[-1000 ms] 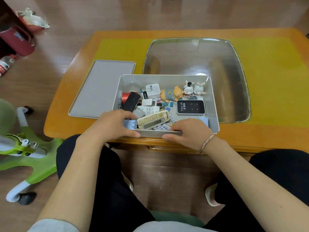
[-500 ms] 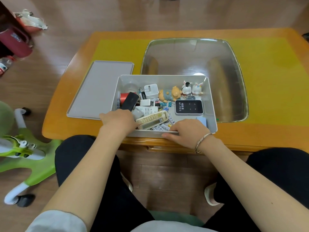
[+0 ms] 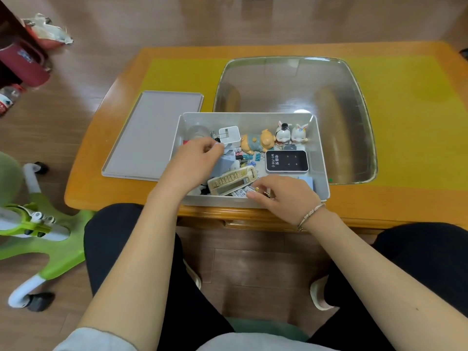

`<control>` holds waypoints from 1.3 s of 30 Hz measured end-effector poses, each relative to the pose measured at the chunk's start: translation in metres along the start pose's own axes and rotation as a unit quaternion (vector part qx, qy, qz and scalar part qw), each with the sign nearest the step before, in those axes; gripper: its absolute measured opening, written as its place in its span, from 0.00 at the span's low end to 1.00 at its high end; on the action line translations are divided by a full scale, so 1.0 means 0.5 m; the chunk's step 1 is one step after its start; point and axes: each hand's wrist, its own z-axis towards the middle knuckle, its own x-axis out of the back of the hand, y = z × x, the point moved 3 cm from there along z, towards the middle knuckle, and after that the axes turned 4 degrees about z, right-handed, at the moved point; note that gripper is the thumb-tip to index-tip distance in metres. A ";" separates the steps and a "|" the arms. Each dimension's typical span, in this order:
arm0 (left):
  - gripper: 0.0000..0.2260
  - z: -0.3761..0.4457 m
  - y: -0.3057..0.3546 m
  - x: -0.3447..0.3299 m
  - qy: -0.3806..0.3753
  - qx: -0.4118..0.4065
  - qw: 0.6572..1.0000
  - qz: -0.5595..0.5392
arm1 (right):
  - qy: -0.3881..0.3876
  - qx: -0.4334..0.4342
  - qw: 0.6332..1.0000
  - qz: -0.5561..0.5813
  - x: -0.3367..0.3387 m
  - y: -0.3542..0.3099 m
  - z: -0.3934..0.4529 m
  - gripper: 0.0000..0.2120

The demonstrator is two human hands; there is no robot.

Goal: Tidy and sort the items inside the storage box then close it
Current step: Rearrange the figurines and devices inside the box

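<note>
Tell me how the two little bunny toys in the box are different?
The left bunny figure wears a small black hat; the right bunny figure has none. The right one's ears have pink and blue marks; the left one's look plain white. Both are white, upright, side by side against the storage box's far wall.

Pale grey storage box (image 3: 321,158) and matching grey lid (image 3: 152,135) sit on an orange wooden surface (image 3: 379,198) with a yellow-green mat (image 3: 410,110). Inside the box: a cream remote (image 3: 231,180), a black-faced white Wi-Fi device (image 3: 286,161), a white charger (image 3: 229,134), an orange-and-blue figurine (image 3: 257,143), and two white rabbit figurines (image 3: 291,133). Lime-green chair base (image 3: 50,247) on brown floor (image 3: 76,97).
</note>
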 end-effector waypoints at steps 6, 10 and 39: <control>0.10 0.008 0.033 -0.093 -0.074 0.036 0.973 -0.217 | 0.109 -0.025 0.979 0.168 0.013 0.008 -0.003 0.35; 0.12 0.000 0.050 -0.144 -0.117 0.112 0.929 -0.333 | 0.118 -0.028 0.977 0.178 0.011 0.012 0.004 0.31; 0.22 0.004 0.028 -0.158 0.018 -0.248 0.965 -0.086 | 0.180 -0.042 0.955 0.233 0.033 0.033 -0.002 0.21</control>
